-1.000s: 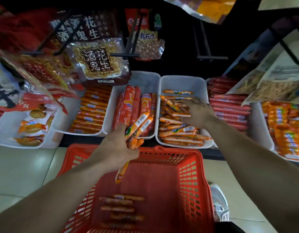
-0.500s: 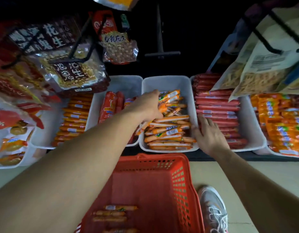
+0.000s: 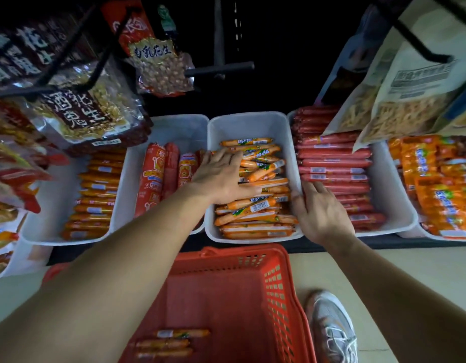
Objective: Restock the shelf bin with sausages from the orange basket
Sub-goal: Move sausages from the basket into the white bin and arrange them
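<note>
head cam | wide-angle, fwd+down | close over shelf bin (image 3: 253,124) & orange basket (image 3: 279,286) | edges seem warped

Left hand (image 3: 218,176) covers part of the sausages (image 3: 253,205)

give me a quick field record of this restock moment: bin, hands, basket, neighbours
white bin: front part piled with orange sausages, back part bare
left hand: fingers spread, pressing flat on the pile
right hand: fingers straight, resting at the bin's right rim
orange basket: in front of the bin, a few loose sausages at its bottom
neighbours: fat red sausages in the left bin, long red sausages in the right bin
</note>
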Available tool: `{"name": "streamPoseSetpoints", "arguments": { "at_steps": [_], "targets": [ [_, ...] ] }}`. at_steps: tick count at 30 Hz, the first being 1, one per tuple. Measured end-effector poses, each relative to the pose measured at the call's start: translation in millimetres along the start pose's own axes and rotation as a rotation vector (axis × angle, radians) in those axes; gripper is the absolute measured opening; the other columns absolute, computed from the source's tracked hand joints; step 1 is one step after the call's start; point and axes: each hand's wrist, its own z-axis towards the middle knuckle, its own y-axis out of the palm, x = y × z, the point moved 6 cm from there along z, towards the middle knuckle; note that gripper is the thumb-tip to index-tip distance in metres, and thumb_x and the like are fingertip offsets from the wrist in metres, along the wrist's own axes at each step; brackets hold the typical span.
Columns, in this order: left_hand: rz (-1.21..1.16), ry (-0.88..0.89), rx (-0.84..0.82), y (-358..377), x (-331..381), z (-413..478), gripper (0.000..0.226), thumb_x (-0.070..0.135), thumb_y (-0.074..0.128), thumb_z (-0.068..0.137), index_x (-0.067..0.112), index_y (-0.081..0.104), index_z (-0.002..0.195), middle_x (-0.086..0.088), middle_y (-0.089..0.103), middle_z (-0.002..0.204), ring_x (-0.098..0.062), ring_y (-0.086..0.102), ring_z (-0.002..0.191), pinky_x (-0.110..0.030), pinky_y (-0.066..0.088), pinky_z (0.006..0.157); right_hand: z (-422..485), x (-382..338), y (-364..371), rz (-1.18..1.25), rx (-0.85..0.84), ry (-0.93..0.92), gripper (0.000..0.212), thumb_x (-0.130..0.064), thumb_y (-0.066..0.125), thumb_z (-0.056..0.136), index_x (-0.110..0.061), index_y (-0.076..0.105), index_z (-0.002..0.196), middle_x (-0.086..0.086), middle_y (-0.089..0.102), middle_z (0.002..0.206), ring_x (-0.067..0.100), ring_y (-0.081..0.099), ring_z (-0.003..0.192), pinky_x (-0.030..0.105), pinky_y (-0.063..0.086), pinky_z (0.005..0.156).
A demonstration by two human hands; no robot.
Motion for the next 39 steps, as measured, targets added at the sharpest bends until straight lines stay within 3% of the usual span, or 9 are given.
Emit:
{"name": "streamPoseSetpoints", "arguments": {
  "at_steps": [3, 6, 9, 13, 17, 24, 30, 34, 39],
  "targets": [
    [0.002, -0.026, 0.157, 1.2, 12.4, 4.7, 0.105, 0.086, 0.039, 0.077, 0.019, 0.016, 0.155, -0.009, 0.029, 0.159, -0.030, 0.016, 0.149, -0.054, 0.012, 0.121, 0.7, -0.3, 0.4, -0.004, 0.000, 0.010, 0.045, -0.045, 0.031, 0.102, -0.015, 0.053, 0.127, 0.009, 0.058, 0.121, 0.031, 0.055, 0.110, 0.045, 0.048, 0.091],
    [-0.153, -0.040, 0.193, 2.9, 20.5, 15.1, 0.101, 0.081, 0.050, 0.077, 0.021, 0.021, 0.152, -0.007, 0.029, 0.157, -0.031, 0.025, 0.146, -0.052, 0.019, 0.120, 1.5, 0.8, 2.5, -0.007, 0.006, -0.007, 0.068, -0.063, 0.010, 0.097, -0.016, 0.054, 0.119, 0.006, 0.058, 0.109, 0.030, 0.055, 0.100, 0.047, 0.050, 0.083],
    [-0.328, -0.035, 0.126, 10.3, 29.1, 20.4, 0.104, 0.080, 0.061, 0.070, 0.027, 0.024, 0.152, 0.004, 0.019, 0.153, -0.028, 0.021, 0.144, -0.047, 0.019, 0.120, 1.2, 1.9, 0.0, 0.040, 0.034, 0.033, 0.057, -0.055, 0.023, 0.096, -0.015, 0.055, 0.119, 0.009, 0.060, 0.109, 0.033, 0.057, 0.101, 0.045, 0.049, 0.081],
    [-0.345, -0.065, 0.237, 11.4, 24.4, 3.4, 0.104, 0.090, 0.041, 0.069, 0.028, 0.028, 0.152, 0.005, 0.022, 0.155, -0.024, 0.020, 0.145, -0.044, 0.022, 0.120, 0.5, -0.9, -1.0, 0.008, 0.032, 0.037, 0.048, -0.050, 0.032, 0.099, -0.013, 0.055, 0.119, 0.010, 0.060, 0.113, 0.035, 0.057, 0.106, 0.044, 0.047, 0.081],
    [-0.343, -0.116, 0.263, 2.6, 33.0, 0.4, 0.104, 0.090, 0.041, 0.070, 0.032, 0.021, 0.154, 0.003, 0.023, 0.158, -0.026, 0.023, 0.146, -0.046, 0.024, 0.119, 0.3, -2.0, -1.6, 0.007, 0.041, 0.035, 0.047, -0.051, 0.033, 0.099, -0.015, 0.056, 0.119, 0.008, 0.060, 0.112, 0.034, 0.058, 0.103, 0.042, 0.045, 0.077],
    [-0.119, -0.027, 0.130, 16.1, 10.5, 48.9, 0.058, 0.060, 0.023, 0.101, 0.034, 0.031, 0.152, 0.002, 0.025, 0.161, -0.027, 0.023, 0.147, -0.048, 0.018, 0.120, -0.2, -0.2, -0.5, 0.024, 0.068, -0.003, 0.042, -0.050, 0.031, 0.101, -0.020, 0.053, 0.120, 0.004, 0.061, 0.108, 0.030, 0.060, 0.097, 0.041, 0.048, 0.073],
    [-0.322, -0.052, 0.223, 8.8, 6.3, 51.8, 0.051, 0.054, 0.049, 0.096, 0.034, 0.039, 0.141, 0.003, 0.044, 0.151, -0.023, 0.038, 0.140, -0.047, 0.034, 0.113, 0.2, -0.6, -0.1, 0.020, 0.084, -0.023, 0.043, -0.051, 0.030, 0.100, -0.020, 0.053, 0.118, 0.004, 0.061, 0.104, 0.029, 0.061, 0.092, 0.038, 0.047, 0.069],
    [-0.130, 0.042, 0.182, 10.5, 17.8, 51.9, 0.057, 0.062, 0.047, 0.093, 0.040, 0.041, 0.145, 0.009, 0.020, 0.164, -0.024, 0.012, 0.151, -0.053, 0.010, 0.121, -0.2, -1.0, 0.3, 0.002, 0.093, -0.022, 0.044, -0.053, 0.027, 0.099, -0.021, 0.052, 0.114, 0.002, 0.060, 0.102, 0.027, 0.062, 0.088, 0.041, 0.052, 0.068],
    [-0.207, 0.125, 0.230, -7.0, 66.5, 57.9, 0.069, 0.066, 0.065, 0.077, 0.036, 0.049, 0.137, 0.006, 0.051, 0.144, -0.023, 0.042, 0.135, -0.046, 0.027, 0.115, -1.0, -0.5, -1.0, 0.014, 0.106, -0.016, 0.037, -0.048, 0.033, 0.100, -0.020, 0.053, 0.114, 0.003, 0.062, 0.103, 0.029, 0.063, 0.089, 0.041, 0.052, 0.069]
  ]
}}
